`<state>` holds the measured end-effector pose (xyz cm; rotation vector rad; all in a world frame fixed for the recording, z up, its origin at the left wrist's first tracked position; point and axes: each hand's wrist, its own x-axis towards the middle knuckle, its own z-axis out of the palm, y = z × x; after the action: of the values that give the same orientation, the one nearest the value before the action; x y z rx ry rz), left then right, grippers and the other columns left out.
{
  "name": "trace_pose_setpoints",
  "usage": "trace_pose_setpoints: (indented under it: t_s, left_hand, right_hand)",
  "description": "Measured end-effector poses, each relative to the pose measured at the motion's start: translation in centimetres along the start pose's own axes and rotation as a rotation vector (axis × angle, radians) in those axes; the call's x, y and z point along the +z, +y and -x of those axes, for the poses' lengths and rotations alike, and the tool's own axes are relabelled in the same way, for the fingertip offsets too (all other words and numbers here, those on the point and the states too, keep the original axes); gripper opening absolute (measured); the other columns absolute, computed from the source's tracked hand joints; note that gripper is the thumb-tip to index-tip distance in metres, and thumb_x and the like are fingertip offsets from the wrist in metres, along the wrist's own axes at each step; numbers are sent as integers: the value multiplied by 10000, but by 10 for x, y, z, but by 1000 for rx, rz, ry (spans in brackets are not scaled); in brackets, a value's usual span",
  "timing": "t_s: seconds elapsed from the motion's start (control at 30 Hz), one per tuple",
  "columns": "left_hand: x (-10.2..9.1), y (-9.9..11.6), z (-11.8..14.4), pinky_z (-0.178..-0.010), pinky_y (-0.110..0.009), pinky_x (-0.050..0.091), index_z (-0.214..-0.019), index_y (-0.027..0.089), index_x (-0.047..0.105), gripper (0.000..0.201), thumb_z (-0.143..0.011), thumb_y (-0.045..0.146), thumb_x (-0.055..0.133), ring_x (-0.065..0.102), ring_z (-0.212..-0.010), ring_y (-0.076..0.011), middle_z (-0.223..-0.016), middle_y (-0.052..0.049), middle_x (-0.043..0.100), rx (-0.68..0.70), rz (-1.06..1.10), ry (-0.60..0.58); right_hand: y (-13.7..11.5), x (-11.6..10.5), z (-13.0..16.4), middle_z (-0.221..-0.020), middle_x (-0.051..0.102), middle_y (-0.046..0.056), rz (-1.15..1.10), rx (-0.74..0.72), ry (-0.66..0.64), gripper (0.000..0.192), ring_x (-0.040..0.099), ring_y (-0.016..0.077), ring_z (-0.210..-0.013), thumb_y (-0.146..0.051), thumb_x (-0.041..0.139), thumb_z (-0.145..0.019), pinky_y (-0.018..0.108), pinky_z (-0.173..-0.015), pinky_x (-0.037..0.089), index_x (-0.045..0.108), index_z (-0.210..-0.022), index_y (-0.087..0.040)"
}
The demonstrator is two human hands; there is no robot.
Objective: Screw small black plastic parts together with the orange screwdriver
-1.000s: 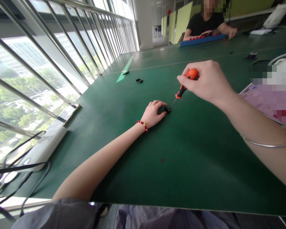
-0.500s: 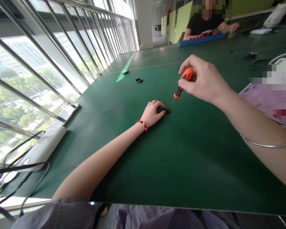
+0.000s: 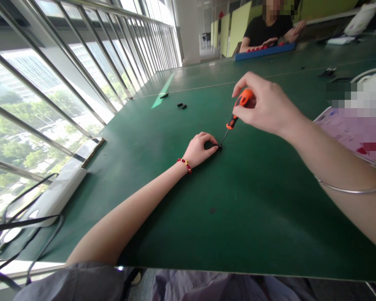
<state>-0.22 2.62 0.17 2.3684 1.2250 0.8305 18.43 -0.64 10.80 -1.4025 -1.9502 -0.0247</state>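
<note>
My right hand (image 3: pixel 263 102) is closed around the handle of an orange and black screwdriver (image 3: pixel 232 121), held at a slant with its shaft pointing down to the left. The tip meets a small black part (image 3: pixel 219 146) on the green table (image 3: pixel 238 225). My left hand (image 3: pixel 201 147) rests low on the tabletop and pinches that black part between thumb and fingers, which hide much of it. I cannot make out what kind of part it is. A red and gold bead bracelet (image 3: pixel 184 164) circles my left wrist.
Small black pieces (image 3: pixel 181 105) and another black piece (image 3: pixel 164 95) lie farther back. Left are a white box-like object (image 3: pixel 62 196), black cables (image 3: pixel 28 219) and a railing (image 3: pixel 90 62). A person (image 3: pixel 266 31) sits opposite behind a blue tray (image 3: pixel 266 52). Pink sheets (image 3: pixel 341 129) lie right.
The orange end of the screwdriver handle has turned slightly in my right hand. The left hand stays on the black part. The person opposite has raised one hand a little.
</note>
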Motion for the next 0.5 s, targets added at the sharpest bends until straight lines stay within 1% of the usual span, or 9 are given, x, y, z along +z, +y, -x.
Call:
trace_pose_setpoints:
  t_s: [0.1, 0.17, 0.2, 0.27, 0.3, 0.37, 0.4, 0.47, 0.5]
  left_hand:
    - [-1, 1, 0, -959, -348, 440, -829, 183, 654, 77, -786, 223, 604, 567, -989, -195, -998, -52, 634, 6, 38, 8]
    - [-2, 1, 0, -956, -343, 445, -826, 181, 662, 78, -782, 218, 610, 573, -976, -192, -976, -50, 639, 8, 48, 12]
    - [-2, 2, 0, -954, -341, 447, -823, 181, 666, 77, -780, 218, 613, 576, -970, -189, -968, -47, 642, 7, 51, 14]
    - [-3, 3, 1, -947, -337, 453, -819, 185, 673, 77, -779, 221, 618, 582, -957, -185, -955, -41, 647, 1, 56, 20]
    - [-3, 4, 1, -941, -335, 457, -817, 187, 676, 78, -778, 223, 620, 584, -950, -183, -949, -39, 649, -3, 56, 24]
    - [-4, 5, 1, -932, -333, 461, -816, 190, 684, 80, -776, 227, 625, 587, -944, -184, -943, -37, 653, -11, 57, 30]
    - [-4, 5, 1, -930, -332, 462, -815, 191, 688, 81, -775, 229, 628, 588, -946, -184, -943, -36, 655, -13, 59, 32]
    - [-4, 4, 2, -929, -328, 461, -814, 193, 695, 84, -774, 233, 633, 590, -951, -184, -945, -35, 661, -14, 70, 34]
    - [-4, 4, 2, -927, -326, 461, -815, 192, 699, 87, -774, 237, 636, 591, -950, -183, -944, -36, 664, -13, 78, 36]
  right_hand:
    - [0, -1, 0, -697, 576, 18, 16, 1, -12, 129, 533, 208, -646, -358, 591, -762, 346, -580, 397, 537, -823, -259]
    - [0, -1, 0, -683, 572, 28, 19, -3, -26, 211, 547, 213, -662, -443, 546, -811, 355, -604, 407, 530, -742, -244]
    - [1, -1, 0, -680, 571, 29, 18, -7, -32, 219, 549, 212, -663, -442, 537, -820, 355, -610, 411, 529, -733, -241]
    - [1, 0, -1, -683, 569, 17, 2, -15, -25, 113, 543, 202, -649, -353, 572, -792, 346, -606, 415, 537, -800, -246]
    - [1, 0, 0, -687, 567, 8, -10, -19, -16, 120, 534, 195, -637, -299, 594, -761, 338, -597, 414, 536, -854, -251]
    - [0, 0, 0, -681, 552, -7, -25, -21, -9, 224, 511, 181, -611, -250, 620, -718, 324, -576, 403, 526, -922, -258]
    - [0, 0, 0, -674, 546, -7, -26, -21, -11, 211, 499, 176, -601, -269, 625, -723, 322, -570, 395, 531, -912, -257]
    - [-1, 0, 1, -640, 532, 2, -13, -17, -27, 140, 479, 168, -583, -368, 604, -772, 325, -563, 380, 550, -807, -244]
    - [-2, 0, 1, -626, 528, 8, -8, -16, -29, 180, 473, 165, -580, -406, 585, -792, 328, -563, 377, 552, -746, -236]
